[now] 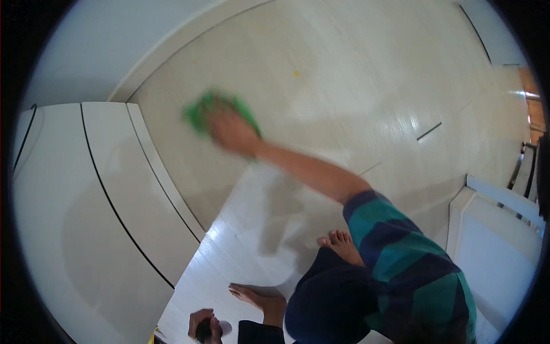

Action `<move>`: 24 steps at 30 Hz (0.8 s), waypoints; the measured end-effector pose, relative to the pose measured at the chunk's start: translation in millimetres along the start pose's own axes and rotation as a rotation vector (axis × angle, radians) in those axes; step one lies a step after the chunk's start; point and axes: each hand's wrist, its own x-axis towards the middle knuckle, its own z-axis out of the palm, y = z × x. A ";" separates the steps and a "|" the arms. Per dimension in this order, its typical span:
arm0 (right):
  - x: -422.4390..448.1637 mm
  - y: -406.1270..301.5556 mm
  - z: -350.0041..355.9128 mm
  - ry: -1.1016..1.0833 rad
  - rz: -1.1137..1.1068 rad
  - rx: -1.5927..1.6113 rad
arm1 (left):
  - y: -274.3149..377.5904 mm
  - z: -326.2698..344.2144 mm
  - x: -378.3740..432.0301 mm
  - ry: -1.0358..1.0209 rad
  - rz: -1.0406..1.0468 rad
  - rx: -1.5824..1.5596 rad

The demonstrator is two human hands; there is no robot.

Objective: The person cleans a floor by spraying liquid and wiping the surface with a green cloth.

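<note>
My right hand (232,129), blurred, presses a green cloth (245,112) against the pale wood-look floor (326,103), its arm stretched out to the upper left. At the bottom left, my left hand (202,323) is closed around a dark rounded object (203,330); its lower part and exact kind cannot be told. My two bare feet (343,246) rest on the floor between the hands. A small yellow spot (296,74) lies on the floor, up and right of the cloth.
White panels with dark seams (111,172) stand on the left, meeting a wall with a white baseboard (159,47). A white panelled piece (494,241) stands at the right, near a dark metal frame (522,167). A short dark strip (429,131) marks the floor.
</note>
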 end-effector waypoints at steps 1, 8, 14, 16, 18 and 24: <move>-32.3 -34.5 -5.1 -0.157 -0.083 0.232 | -9.4 -1.6 9.1 -0.013 -0.188 -0.007; -229.1 158.5 -134.8 -0.421 0.690 0.004 | -37.7 -15.7 3.3 0.006 -0.069 0.185; -69.5 366.5 -85.1 0.163 1.444 -0.342 | -44.9 -19.2 -34.4 0.237 -0.248 0.059; 29.7 340.7 -30.4 0.156 1.139 -0.327 | -59.2 -24.9 -54.3 0.343 -0.383 -0.086; 102.0 214.7 40.3 -0.073 0.817 -0.238 | -47.6 -25.9 -66.5 0.445 -0.463 -0.073; 122.5 -57.1 84.9 0.071 -0.056 0.082 | -48.0 -19.6 -82.5 0.515 -0.265 0.059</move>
